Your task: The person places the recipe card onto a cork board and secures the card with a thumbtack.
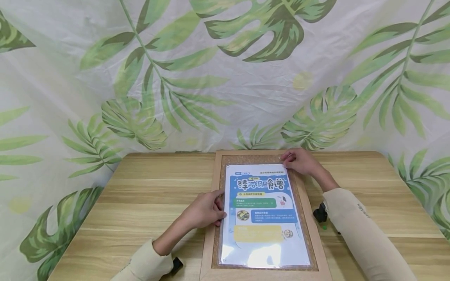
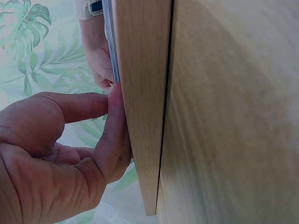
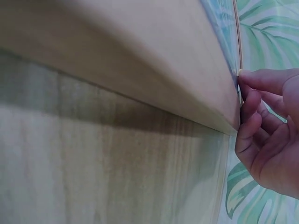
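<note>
Lower-right sleeve: my right hand pinches something tiny, grip of left hand unclear, the probably light, slick sheet wanting edge-holding.

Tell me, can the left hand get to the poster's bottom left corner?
Probably yes. The left hand is at the left edge of the poster, farther up, and nothing visible blocks the way down to the bottom left corner.

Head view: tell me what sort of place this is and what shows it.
It looks like an indoor tabletop workspace, perhaps set up for recording: a wood-grain table stands before a wrinkled leaf-print backdrop, and a framed cork board bearing a printed sheet lies on it.
</note>
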Tool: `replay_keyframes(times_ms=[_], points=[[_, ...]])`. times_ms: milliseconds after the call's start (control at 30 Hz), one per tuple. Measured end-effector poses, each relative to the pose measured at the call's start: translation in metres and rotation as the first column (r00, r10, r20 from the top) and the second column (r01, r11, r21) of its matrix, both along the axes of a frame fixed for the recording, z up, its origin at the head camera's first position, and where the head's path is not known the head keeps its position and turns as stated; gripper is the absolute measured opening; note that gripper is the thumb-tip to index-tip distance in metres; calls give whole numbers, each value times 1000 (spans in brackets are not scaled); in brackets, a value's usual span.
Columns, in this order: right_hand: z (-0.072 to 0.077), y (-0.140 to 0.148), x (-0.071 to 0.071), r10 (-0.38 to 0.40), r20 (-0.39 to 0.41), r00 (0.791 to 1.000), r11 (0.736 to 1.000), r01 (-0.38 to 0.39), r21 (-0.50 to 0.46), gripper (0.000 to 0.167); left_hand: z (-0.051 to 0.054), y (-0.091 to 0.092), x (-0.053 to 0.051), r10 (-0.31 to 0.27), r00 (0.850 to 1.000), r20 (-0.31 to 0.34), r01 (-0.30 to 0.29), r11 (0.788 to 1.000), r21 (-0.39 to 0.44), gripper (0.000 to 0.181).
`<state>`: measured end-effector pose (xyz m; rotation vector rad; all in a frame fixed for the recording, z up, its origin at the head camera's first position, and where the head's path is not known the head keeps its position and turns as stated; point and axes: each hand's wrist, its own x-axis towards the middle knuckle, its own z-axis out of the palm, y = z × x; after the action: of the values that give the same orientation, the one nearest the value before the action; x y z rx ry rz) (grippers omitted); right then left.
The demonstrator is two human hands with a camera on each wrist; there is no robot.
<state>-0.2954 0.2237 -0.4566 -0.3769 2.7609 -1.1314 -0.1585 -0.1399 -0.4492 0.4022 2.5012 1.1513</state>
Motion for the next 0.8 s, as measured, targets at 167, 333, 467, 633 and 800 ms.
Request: replay_keyframes(times_ms=[167, 333, 467, 633, 800], points=[[2, 1, -3, -1, 16, 1000, 1000, 1, 7, 20, 2, 1, 0, 7, 1000, 5, -7, 1000, -17, 75], [1, 3, -5, 7, 11, 1000, 1000, -7, 18, 20, 2, 1, 1, 8, 1000, 7, -8, 1000, -18, 76], [1, 4, -6, 6, 18, 1000, 1000, -6, 13, 21, 2, 1, 1, 9, 1000, 10, -9, 1000, -19, 77], [3, 4, -5, 4, 39, 999, 1000, -4, 4, 22, 1, 1, 1, 13, 1000, 10, -13, 1000, -24, 77], [2, 5, -6, 10, 36, 999, 1000, -10, -1, 23, 1, 2, 1, 17, 1000, 14, -17, 1000, -22, 77]])
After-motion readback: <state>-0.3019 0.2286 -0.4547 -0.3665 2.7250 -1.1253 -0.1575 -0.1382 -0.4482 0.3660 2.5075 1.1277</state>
